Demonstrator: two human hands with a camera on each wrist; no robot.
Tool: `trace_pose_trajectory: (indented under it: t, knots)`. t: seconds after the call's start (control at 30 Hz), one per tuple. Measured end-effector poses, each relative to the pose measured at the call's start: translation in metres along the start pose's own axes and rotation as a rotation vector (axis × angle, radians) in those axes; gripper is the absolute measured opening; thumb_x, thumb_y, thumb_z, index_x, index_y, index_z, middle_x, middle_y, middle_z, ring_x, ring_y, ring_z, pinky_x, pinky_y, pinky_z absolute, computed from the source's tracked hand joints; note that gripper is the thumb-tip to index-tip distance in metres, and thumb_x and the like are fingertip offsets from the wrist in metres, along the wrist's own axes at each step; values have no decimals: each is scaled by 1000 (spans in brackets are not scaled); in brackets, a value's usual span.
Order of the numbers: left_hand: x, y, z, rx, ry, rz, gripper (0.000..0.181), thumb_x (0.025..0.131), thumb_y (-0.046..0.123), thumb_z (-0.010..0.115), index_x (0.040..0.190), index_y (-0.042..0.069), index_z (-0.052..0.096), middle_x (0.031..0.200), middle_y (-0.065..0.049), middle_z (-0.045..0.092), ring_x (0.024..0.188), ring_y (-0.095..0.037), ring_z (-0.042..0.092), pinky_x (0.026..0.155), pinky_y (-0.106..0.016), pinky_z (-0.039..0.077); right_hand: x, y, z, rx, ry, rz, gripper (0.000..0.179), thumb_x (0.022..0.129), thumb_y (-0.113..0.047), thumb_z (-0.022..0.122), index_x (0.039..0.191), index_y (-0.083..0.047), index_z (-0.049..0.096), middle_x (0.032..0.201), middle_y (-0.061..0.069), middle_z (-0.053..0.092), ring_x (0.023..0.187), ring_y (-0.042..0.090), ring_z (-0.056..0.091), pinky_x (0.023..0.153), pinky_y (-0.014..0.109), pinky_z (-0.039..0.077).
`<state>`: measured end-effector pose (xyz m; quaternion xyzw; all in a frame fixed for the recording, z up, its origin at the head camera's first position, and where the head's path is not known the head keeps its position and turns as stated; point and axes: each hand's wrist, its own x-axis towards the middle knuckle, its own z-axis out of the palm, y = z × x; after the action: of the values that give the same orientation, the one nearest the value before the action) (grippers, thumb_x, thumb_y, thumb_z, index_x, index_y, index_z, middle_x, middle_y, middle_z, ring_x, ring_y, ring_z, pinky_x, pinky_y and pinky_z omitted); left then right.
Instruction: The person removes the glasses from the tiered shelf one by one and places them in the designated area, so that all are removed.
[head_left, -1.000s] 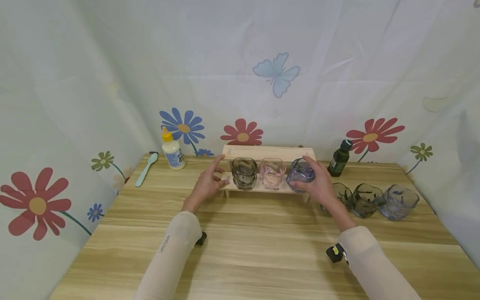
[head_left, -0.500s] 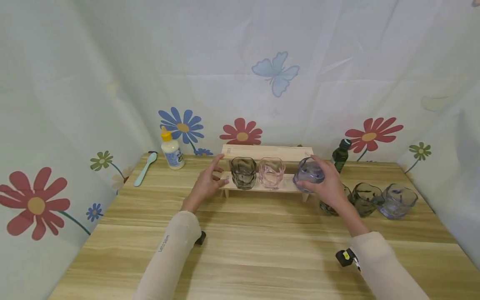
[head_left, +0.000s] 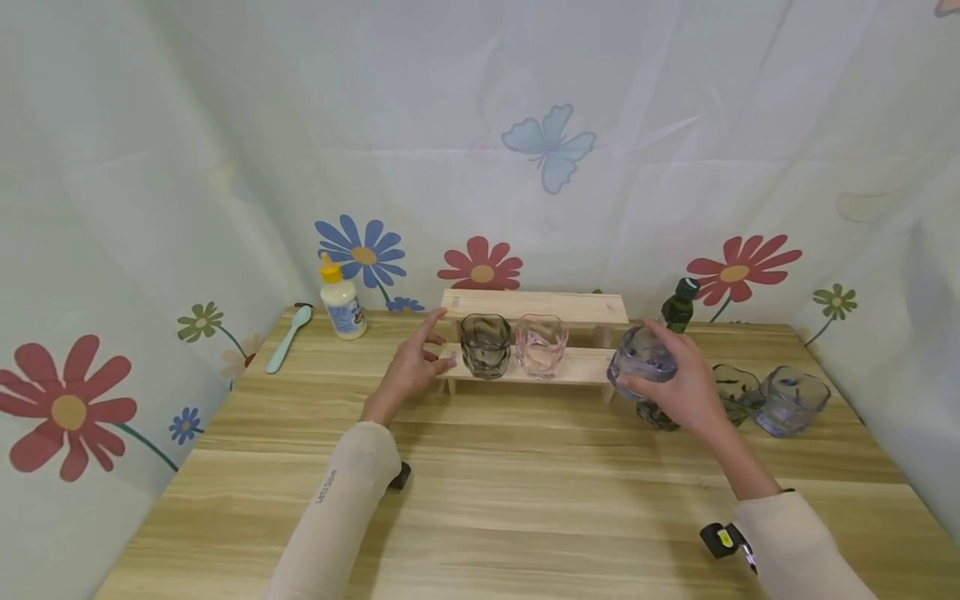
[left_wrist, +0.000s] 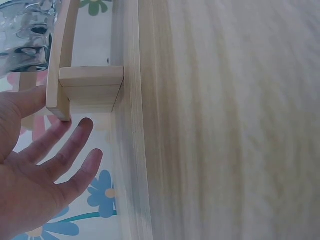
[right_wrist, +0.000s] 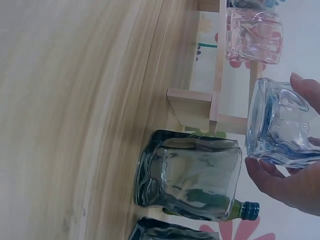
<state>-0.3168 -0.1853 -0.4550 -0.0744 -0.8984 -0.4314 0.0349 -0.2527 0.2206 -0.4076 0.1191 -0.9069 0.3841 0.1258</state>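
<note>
My right hand (head_left: pixel 693 392) holds a bluish wavy drinking glass (head_left: pixel 637 358) by its sides, tilted, just off the right end of a two-tier wooden rack (head_left: pixel 532 304). Thumb and fingers span the same glass (right_wrist: pixel 280 125) in the right wrist view. At the rack's left end is my left hand (head_left: pixel 408 367), its thumb on the lower shelf and its index finger up at the top shelf. The other left fingers (left_wrist: pixel 75 140) are loosely extended beside the shelf end in the left wrist view. On the lower shelf stand a smoky grey glass (head_left: pixel 486 350) and a pink glass (head_left: pixel 542 350).
Right of the rack, a dark glass (head_left: pixel 658 417), another dark glass (head_left: pixel 738 387) and a bluish glass (head_left: pixel 791 400) stand in a row. Behind them is a dark green bottle (head_left: pixel 678 304). A yellow-capped bottle (head_left: pixel 343 308) and a mint spoon (head_left: pixel 288 340) are at the back left.
My right hand has carried the bluish glass rightward, from the right part of the lower shelf to beyond the rack's end. My left hand has stayed at the rack's left end.
</note>
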Motion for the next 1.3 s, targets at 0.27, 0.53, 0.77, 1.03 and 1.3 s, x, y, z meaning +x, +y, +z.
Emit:
trace_pose_trajectory:
  t: [0.27, 0.53, 0.77, 1.03, 1.3]
  knots:
    - [0, -2, 0, -5, 2, 1, 90, 89, 10, 75, 156, 41, 24, 132, -19, 61, 103, -38, 68, 84, -47, 58, -21, -3, -14, -29, 10, 9, 88, 79, -27, 86, 152, -10, 40, 149, 31, 40, 134, 55, 39, 97, 75, 35]
    - [0, -1, 0, 4, 2, 11, 89, 90, 10, 75, 157, 39, 24, 131, -19, 62, 103, -39, 68, 84, -48, 58, -38, -1, -23, -63, 41, -4, 89, 74, -25, 89, 149, -9, 44, 141, 31, 47, 128, 55, 42, 93, 75, 35]
    - [1, -1, 0, 3, 0, 9, 89, 89, 10, 75, 157, 39, 24, 130, -20, 62, 103, -39, 69, 83, -48, 59, -52, 3, -26, -53, 20, -11, 89, 75, -25, 89, 149, -8, 44, 140, 29, 49, 126, 53, 43, 91, 73, 37]
    - [2, -3, -1, -8, -3, 11, 90, 90, 10, 75, 157, 40, 23, 131, -20, 62, 102, -39, 69, 81, -47, 59, -63, -1, -29, -63, -3, 1, 93, 74, -28, 90, 152, -12, 42, 138, 27, 52, 124, 50, 45, 88, 73, 38]
    - [2, -2, 0, 1, -3, 11, 90, 90, 9, 74, 157, 40, 23, 131, -20, 61, 102, -38, 69, 82, -46, 59, -75, 3, -28, -82, -47, 40, 92, 75, -31, 89, 152, -13, 41, 138, 29, 51, 124, 53, 46, 88, 75, 38]
